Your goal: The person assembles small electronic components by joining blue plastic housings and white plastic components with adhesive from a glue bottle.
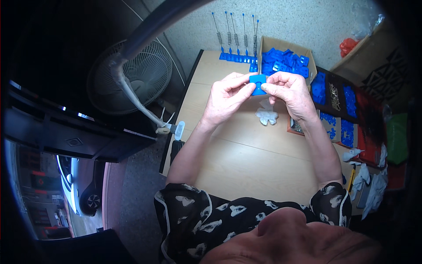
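Over the middle of the table, a small flat blue plastic piece (258, 80) is held up between both hands. The fingers and thumb of my left hand (225, 97) pinch its left side. My right hand (293, 93) grips its right edge, thumb on the near face and fingers curled behind. Whatever lies behind the piece is hidden. Just below the hands rests a crumpled white tissue (267, 116). Beyond them, a row of blue plastic parts (235, 58) lines the table's back edge, with thin rods and metal springs (236, 40) standing up from several of them.
An open cardboard box (313, 66) heaped with blue plastic pieces (283, 61) stands at the back. Trays of small blue parts (347, 132) fill the right side, near white rags (373, 189) and a yellow-handled tool (351, 178). A fan (143, 79) and a thick hose (132, 90) are at left.
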`<action>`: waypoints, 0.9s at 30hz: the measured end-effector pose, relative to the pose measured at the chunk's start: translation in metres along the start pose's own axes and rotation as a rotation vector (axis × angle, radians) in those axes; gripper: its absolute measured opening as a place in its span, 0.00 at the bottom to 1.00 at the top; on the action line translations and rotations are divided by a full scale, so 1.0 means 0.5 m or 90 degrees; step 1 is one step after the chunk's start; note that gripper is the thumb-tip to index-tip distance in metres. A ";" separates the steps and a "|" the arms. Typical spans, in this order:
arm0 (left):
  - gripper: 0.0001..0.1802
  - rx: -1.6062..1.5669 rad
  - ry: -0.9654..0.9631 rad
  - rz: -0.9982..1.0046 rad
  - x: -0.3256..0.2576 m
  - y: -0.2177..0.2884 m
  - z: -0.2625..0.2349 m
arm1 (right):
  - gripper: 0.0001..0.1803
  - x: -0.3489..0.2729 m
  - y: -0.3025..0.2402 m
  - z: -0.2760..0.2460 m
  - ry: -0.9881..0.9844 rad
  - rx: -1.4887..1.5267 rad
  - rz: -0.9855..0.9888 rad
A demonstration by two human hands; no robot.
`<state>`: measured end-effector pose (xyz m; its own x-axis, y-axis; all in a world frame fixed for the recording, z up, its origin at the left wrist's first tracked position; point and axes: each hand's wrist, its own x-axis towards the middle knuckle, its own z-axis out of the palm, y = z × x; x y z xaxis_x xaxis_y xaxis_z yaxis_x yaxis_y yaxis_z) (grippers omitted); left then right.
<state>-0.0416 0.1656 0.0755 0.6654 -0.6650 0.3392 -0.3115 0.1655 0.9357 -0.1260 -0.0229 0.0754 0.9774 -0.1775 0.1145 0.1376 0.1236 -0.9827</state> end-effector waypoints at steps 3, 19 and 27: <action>0.16 -0.005 0.001 0.011 0.016 0.004 -0.008 | 0.08 0.013 -0.018 0.004 0.016 -0.012 0.002; 0.16 -0.069 0.009 -0.079 0.056 0.016 -0.030 | 0.11 0.057 -0.063 -0.017 -0.063 0.042 0.068; 0.17 -0.061 -0.008 -0.099 0.058 0.018 -0.024 | 0.11 0.053 -0.061 -0.021 -0.057 0.024 0.065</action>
<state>-0.0172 0.1565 0.0948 0.6913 -0.6973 0.1895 -0.1392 0.1289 0.9818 -0.1059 -0.0416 0.1070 0.9968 -0.0748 0.0285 0.0411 0.1728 -0.9841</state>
